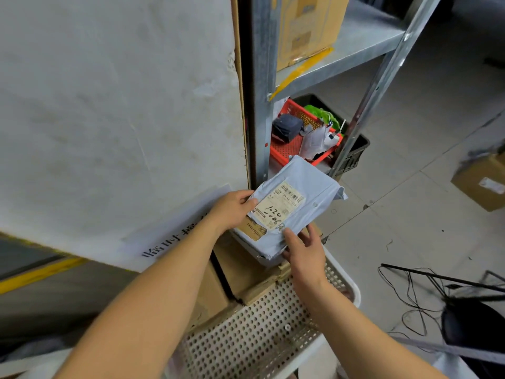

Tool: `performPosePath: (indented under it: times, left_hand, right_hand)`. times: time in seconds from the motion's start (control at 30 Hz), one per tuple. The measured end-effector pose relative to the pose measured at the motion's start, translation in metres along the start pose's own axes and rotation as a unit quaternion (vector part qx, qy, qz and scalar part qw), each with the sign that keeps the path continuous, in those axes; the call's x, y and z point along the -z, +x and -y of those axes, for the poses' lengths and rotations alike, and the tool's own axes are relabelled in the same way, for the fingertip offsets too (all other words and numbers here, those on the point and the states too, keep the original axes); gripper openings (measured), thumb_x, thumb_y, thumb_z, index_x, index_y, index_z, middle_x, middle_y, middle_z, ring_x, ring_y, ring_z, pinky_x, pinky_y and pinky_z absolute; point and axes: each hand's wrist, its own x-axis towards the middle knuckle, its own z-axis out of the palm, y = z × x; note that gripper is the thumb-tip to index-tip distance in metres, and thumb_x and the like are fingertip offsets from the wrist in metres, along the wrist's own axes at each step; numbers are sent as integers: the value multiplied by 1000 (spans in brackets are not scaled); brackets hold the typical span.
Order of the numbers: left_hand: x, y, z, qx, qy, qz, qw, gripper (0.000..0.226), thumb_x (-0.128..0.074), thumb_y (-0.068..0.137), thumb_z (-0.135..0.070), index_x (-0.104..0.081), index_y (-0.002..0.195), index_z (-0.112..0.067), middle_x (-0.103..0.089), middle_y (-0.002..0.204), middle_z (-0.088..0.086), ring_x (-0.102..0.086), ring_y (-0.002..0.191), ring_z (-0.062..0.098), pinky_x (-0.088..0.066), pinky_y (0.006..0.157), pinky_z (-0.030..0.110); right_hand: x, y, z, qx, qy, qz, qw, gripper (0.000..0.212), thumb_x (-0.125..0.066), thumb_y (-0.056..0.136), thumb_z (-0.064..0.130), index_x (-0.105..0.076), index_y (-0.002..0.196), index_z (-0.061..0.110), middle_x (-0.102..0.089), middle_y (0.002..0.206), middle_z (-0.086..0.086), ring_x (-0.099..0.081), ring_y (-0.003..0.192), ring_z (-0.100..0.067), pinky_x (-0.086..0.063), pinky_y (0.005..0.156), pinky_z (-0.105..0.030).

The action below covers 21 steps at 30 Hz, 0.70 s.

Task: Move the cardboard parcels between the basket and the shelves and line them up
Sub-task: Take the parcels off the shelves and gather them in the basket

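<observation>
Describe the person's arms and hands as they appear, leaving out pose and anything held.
Both forearms are bare up to the frame's lower edge: no sleeves show. The left hand and right hand wear no gloves; no rings, watch or wristband show. Nails look short and unpainted.

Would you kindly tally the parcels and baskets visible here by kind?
Grey plastic mailer bag, held by both hands: 1
Brown cardboard boxes: 4
White perforated basket: 1
Red plastic basket: 1
Total: 7
</observation>
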Motion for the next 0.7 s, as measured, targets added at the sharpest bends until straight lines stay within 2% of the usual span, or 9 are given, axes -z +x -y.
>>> performPosePath:
  times: [0.1, 0.17, 0.23, 0.3, 0.43, 0.57, 0.7]
  left_hand:
    - [11, -28, 7, 3, 11, -35, 999, 45, -61, 103, -46, -59, 146, -32, -69, 136, -4, -69, 114, 14, -57, 103, 41]
    - [19, -55, 9, 0, 17, -58, 998, 44, -63, 102, -44, -62, 144, -30, -69, 136, -3, -66, 119, 14, -51, 109, 36]
    - [29, -85, 11, -7, 17, -84, 996, 39, -63, 102, -41, -66, 139, -29, -71, 132, -4, -65, 118, 12, -49, 108, 31]
    - [40, -118, 16, -19, 20, -115, 993, 34, -62, 102, -38, -70, 134, -28, -73, 127, -7, -65, 115, 9, -49, 105, 26]
    - [66, -188, 32, -33, 33, -176, 983, 32, -62, 102, -37, -72, 131, -26, -73, 127, -5, -67, 117, 11, -47, 101, 22]
    - [93, -266, 58, -32, 35, -240, 970, 33, -60, 104, -34, -69, 135, -24, -72, 130, -3, -67, 120, 12, -48, 98, 23]
    - [113, -349, 91, -9, 24, -329, 944, 33, -62, 104, -32, -70, 133, -21, -74, 128, 1, -69, 118, 13, -47, 89, 17]
  right_hand:
    - [0, -16, 7, 0, -61, -9, 998, 53, -71, 100, 32, -51, 149, 34, -70, 136, 4, -72, 114, -19, -60, 99, -50]
    - [-1, -37, 12, 3, -110, -13, 994, 57, -68, 102, 34, -45, 154, 28, -66, 136, 2, -69, 116, -20, -57, 101, -45]
    - [-4, -62, 17, 28, -167, 2, 986, 60, -65, 103, 36, -41, 157, 24, -61, 134, 4, -65, 116, -20, -54, 99, -40]
    - [-11, -86, 22, 75, -225, 24, 971, 57, -65, 103, 38, -45, 154, 25, -59, 135, 5, -62, 115, -16, -53, 96, -38]
    - [-39, -128, 28, 165, -345, 119, 916, 46, -66, 102, 35, -55, 146, 27, -64, 134, 7, -62, 121, -13, -53, 105, -43]
    - [-76, -169, 31, 236, -437, 209, 842, 44, -68, 101, 31, -60, 142, 21, -67, 136, 4, -63, 124, -14, -52, 106, -39]
    - [-123, -218, 34, 293, -486, 300, 767, 44, -67, 101, 34, -60, 143, 22, -67, 134, 2, -63, 121, -16, -52, 104, -37]
